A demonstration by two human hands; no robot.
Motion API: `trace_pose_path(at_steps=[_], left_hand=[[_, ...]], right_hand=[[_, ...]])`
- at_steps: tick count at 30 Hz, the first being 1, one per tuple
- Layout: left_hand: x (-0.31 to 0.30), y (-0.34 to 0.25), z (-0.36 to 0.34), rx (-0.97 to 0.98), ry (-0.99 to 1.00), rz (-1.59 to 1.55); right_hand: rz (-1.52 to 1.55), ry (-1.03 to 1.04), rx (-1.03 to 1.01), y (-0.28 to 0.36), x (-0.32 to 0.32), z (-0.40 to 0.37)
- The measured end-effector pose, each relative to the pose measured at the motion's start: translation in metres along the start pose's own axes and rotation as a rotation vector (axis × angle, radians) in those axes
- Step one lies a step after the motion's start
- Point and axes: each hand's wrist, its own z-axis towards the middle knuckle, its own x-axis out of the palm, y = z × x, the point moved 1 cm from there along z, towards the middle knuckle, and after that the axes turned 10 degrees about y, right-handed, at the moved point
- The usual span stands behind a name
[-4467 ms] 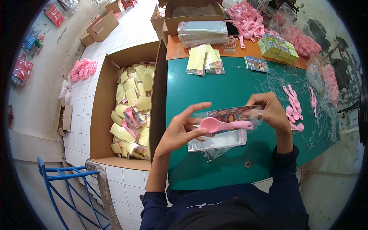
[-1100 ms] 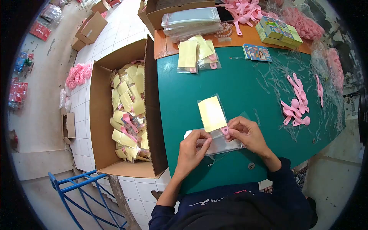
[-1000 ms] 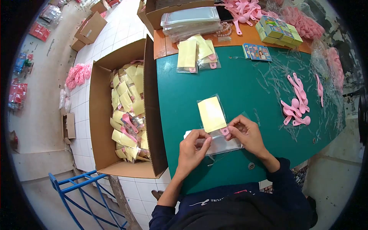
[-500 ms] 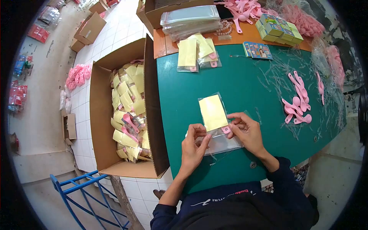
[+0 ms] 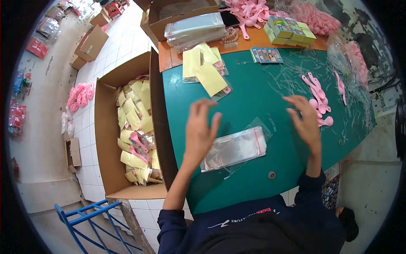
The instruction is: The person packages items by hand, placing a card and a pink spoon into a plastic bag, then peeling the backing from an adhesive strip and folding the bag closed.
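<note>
My left hand [image 5: 199, 132] hovers over the green table with its fingers apart and nothing in it. Below its fingers' far side, a clear bag packet with a yellow card [image 5: 211, 79] lies against a small pile of similar packets [image 5: 191, 63]. My right hand [image 5: 305, 122], also empty with fingers spread, is just left of the pink measuring spoons [image 5: 316, 89]. Between and below the hands rests a stack of clear plastic bags [image 5: 237, 147] on the table.
A cardboard box [image 5: 101, 139] full of yellow-card packets stands left of the table. Along the back are bundled clear bags [image 5: 195, 27], small printed card stacks [image 5: 287, 31], printed cards [image 5: 266, 55] and more pink spoons [image 5: 249, 12]. Plastic scraps [image 5: 292, 80] litter the right side.
The yellow-card packet has left my hands and now lies with the pile at the back left. Both hands have opened and parted, the right one moving toward the pink spoons.
</note>
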Motion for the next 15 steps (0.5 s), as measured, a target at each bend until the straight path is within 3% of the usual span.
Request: trace_pose_path(at_steps=[1, 2, 5, 8, 15], left_hand=[[0.010, -0.010, -0.008, -0.002, 0.140, -0.116], [0.021, -0.020, -0.012, -0.004, 0.277, -0.233], [0.052, -0.036, -0.016, 0.085, 0.267, -0.072], [0.064, -0.023, -0.014, 0.134, 0.260, -0.171], [0.042, -0.014, -0.012, 0.003, 0.400, -0.632]], right_hand=[[-0.051, 0.036, 0.119, -0.019, -0.010, -0.011], [-0.167, 0.018, 0.109, -0.032, -0.015, -0.017], [-0.433, -0.044, 0.077, -0.058, -0.008, -0.027], [-0.530, -0.066, 0.096, -0.069, 0.004, -0.025], [-0.374, -0.074, 0.143, -0.072, -0.008, -0.019]])
